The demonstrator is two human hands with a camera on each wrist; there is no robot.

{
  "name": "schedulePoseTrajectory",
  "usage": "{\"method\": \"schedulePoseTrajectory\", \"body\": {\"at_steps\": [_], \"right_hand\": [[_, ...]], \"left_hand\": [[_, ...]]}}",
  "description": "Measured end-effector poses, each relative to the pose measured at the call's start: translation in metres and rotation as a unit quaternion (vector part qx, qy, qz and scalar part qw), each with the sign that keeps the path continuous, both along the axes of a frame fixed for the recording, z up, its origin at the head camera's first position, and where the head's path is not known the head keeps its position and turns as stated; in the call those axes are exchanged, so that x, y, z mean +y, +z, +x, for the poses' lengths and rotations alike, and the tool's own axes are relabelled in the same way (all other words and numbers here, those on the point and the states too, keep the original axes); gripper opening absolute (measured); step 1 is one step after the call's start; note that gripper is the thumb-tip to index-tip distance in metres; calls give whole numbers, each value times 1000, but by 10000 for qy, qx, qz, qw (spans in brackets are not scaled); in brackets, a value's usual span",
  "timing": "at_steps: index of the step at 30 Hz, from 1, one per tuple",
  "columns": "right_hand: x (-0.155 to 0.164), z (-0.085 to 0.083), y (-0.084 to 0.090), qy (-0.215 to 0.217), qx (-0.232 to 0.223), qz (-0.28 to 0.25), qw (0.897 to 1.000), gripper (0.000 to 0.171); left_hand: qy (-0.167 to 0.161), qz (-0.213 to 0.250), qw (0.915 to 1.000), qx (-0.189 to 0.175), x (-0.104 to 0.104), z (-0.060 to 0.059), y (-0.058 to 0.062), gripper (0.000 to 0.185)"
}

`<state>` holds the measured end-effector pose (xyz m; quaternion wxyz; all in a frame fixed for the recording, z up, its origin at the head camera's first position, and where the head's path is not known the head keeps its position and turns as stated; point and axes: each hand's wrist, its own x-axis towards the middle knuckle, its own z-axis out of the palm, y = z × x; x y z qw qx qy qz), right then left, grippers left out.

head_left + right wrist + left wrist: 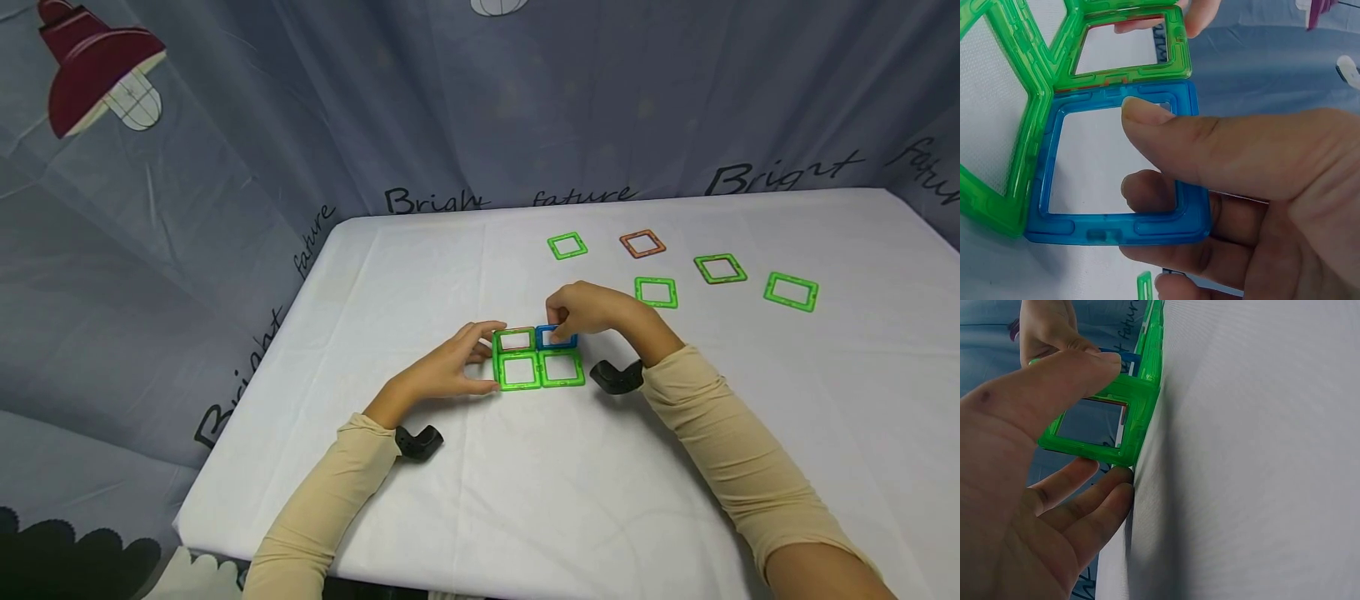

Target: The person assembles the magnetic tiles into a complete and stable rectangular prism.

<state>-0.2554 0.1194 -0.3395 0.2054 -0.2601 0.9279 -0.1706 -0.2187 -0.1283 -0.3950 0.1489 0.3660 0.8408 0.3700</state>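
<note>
My left hand grips the left side of a small structure of green magnetic tiles on the white table. In the left wrist view, its thumb lies over an upright green square tile, and the other fingers reach the far edge. A blue square magnetic tile stands at the structure's back right, beside another green tile. My right hand pinches the blue tile's outer edge, thumb in front and fingers behind. The blue and green edges meet, with no clear gap between them.
Loose square tiles lie farther back: an orange one and several green ones, among them a green tile at the far right. Black wrist devices sit under both sleeves. A grey printed curtain hangs behind the white tablecloth.
</note>
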Motion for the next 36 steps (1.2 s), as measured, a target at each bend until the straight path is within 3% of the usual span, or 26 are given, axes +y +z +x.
{"method": "schedulePoseTrajectory", "body": {"at_steps": [6,14,21,30,36], "right_hand": [[6,-2,3,-6,-137,-38,9999,17],[35,-8,15,-323,-37,-302,9990,40],[56,-14,18,-771,52,-537,9956,39],[72,-19,14,-1039,454,-443,9926,40],[72,-47,8,-1223,625,-225,9903,47]], "left_hand": [[5,-45,10000,14,0,0,0,81],[68,-162,9998,97,-2,1,0,82],[72,-164,9998,98,-2,1,0,81],[29,-128,9999,94,-1,0,0,80],[-23,-87,9999,79,-1,-1,-3,80]]}}
